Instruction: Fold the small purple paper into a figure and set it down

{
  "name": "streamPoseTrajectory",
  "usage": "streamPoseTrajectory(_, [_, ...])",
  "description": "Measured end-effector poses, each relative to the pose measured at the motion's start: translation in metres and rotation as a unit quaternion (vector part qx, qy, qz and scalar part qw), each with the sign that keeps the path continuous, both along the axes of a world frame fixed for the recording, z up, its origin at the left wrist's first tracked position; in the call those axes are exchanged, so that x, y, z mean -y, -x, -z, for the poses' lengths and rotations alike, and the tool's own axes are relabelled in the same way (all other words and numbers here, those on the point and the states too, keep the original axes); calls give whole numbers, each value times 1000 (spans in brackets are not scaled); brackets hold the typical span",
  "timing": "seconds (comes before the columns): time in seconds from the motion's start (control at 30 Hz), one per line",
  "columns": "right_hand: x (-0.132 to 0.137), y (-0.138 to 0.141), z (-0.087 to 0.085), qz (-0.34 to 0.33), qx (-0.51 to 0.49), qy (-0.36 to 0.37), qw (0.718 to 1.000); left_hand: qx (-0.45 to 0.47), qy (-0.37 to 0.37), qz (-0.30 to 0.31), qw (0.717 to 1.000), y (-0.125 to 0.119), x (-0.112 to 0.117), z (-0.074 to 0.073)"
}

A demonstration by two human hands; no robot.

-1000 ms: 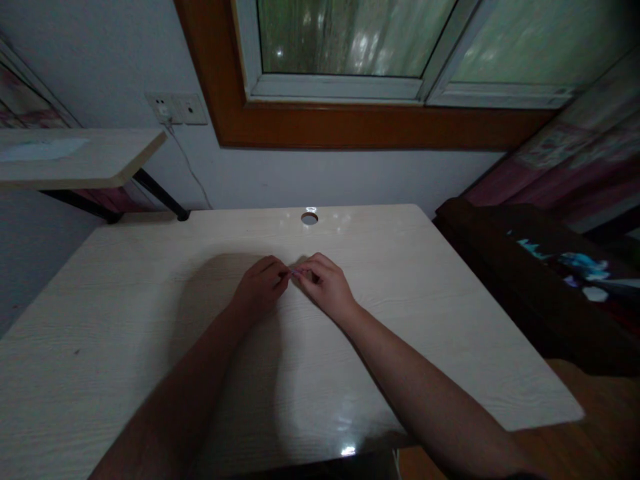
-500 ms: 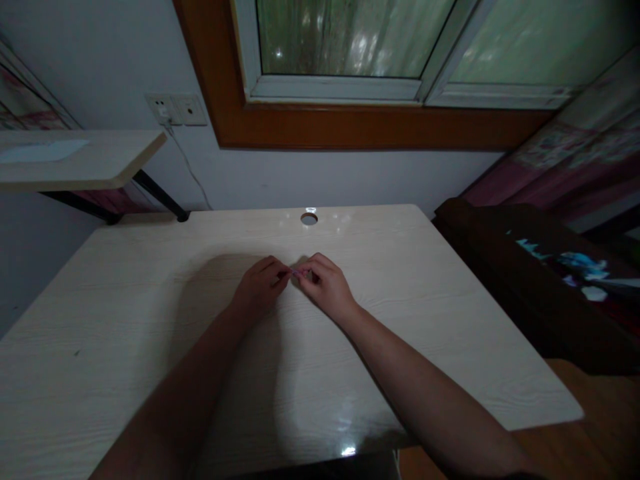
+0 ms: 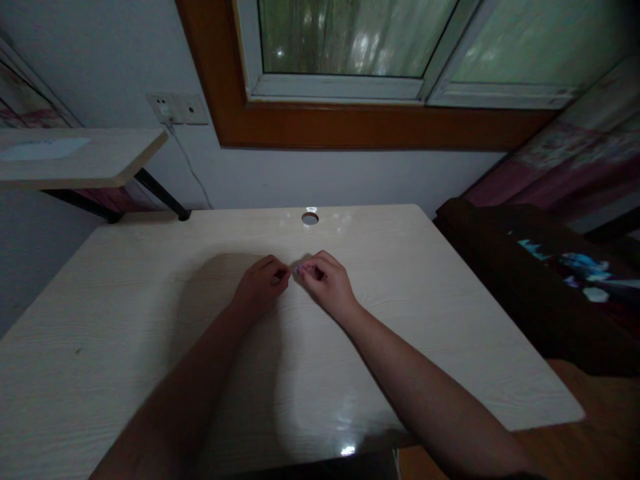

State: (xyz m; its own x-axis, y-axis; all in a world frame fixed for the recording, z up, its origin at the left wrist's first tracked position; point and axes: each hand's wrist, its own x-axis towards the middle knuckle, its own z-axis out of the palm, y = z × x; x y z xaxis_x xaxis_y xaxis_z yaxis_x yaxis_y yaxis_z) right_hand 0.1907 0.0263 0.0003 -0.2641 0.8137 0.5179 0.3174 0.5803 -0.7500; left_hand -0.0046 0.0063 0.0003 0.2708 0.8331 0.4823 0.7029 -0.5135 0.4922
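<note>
The small thing (image 3: 299, 270) held by the right hand (image 3: 329, 281) is too tiny to identify and partly hidden by fingers; whether the left hand (image 3: 260, 283) grips it is unclear. Both forearms, the shelf (image 3: 107, 160) and window (image 3: 340, 40) are cut off. Blue patches (image 3: 583, 265) at right are blurred.

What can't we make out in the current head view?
All head view:
- Small purplish item at the right hand: too small, partly covered by fingers; identity unclear.
- Left hand: its back hides the palm; can't tell whether its fingertips also grip the item.
- Pale sheet on the shelf: cut off by left edge.
- Cyan-white patches, right: blurred, dim.
</note>
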Motion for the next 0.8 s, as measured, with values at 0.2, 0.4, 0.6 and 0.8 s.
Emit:
streamPoseTrajectory(0.2, [-1,0,-2,13,-32,34,999,31,18,3,999,1,0,-2])
streamPoseTrajectory(0.4, [-5,-2,2,15,-69,81,994,52,5,-3,999,2,0,-2])
streamPoseTrajectory(0.6, [-4,-1,1,-11,-70,83,994,52,-35,-3,998,0,1,-7])
streamPoseTrajectory(0.8, [-1,1,-1,-44,-34,44,997,10,-67,26,997,-5,2,-3])
